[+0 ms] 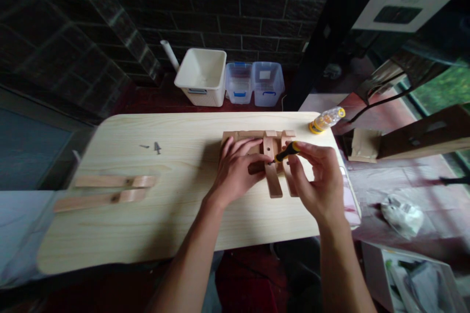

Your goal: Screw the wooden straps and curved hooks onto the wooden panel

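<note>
My right hand [318,176] is closed round the black and yellow handle of a screwdriver [286,151]. The screwdriver slants down to the left, its tip at a hole or screw in an upright wooden strip [273,183] of a small wooden frame [230,135]. A second, similar strip [291,183] lies just to the right, partly behind my right hand. My left hand [237,166] grips the frame's left side, fingers over its top and thumb reaching to the screwdriver tip. Whether the thumb touches the tip or a screw is too small to tell.
Two loose wooden strips [110,182] lie at the table's left, with a few screws [157,147] beyond them. A clear bottle with yellow ends [326,120] stands at the back right corner of the table [183,132]. Plastic bins [200,93] stand on the floor behind.
</note>
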A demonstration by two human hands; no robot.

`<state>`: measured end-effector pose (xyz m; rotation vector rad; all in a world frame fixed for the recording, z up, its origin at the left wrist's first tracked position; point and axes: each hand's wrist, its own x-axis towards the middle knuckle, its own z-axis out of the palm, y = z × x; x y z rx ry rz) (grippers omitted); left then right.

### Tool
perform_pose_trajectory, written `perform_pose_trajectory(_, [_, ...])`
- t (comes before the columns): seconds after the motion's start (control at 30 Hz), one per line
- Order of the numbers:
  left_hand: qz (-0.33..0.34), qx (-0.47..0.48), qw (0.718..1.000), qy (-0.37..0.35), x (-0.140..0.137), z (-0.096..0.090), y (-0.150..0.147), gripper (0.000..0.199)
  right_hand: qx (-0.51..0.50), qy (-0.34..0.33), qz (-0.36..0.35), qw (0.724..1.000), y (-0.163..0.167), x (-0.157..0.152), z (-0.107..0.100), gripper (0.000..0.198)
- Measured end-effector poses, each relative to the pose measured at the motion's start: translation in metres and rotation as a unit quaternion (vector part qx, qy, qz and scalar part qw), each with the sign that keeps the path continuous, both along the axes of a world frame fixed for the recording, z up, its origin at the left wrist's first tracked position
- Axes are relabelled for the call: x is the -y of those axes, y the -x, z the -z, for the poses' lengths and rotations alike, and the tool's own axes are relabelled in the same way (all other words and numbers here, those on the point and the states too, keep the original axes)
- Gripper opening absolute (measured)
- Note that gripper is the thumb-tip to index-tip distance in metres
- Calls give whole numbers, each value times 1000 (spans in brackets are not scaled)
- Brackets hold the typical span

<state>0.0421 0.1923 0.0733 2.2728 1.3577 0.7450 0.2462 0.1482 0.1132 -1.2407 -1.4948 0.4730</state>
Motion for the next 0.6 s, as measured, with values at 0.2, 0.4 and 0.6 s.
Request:
perform_pose_trajectory(0.2, [13,5,1000,14,-1,0,4,40,-19,-2,-23,1000,-1,0,-3,28])
perform_pose_trajectory(0.4, [53,-2,998,41,-2,-8,12,56,-27,-5,-12,1000,-1,0,-1,28])
perform_pose_trajectory(0.6, [43,-1,999,33,-1,-9,10,42,-11,-4,-7,1000,1,1,-2,27])
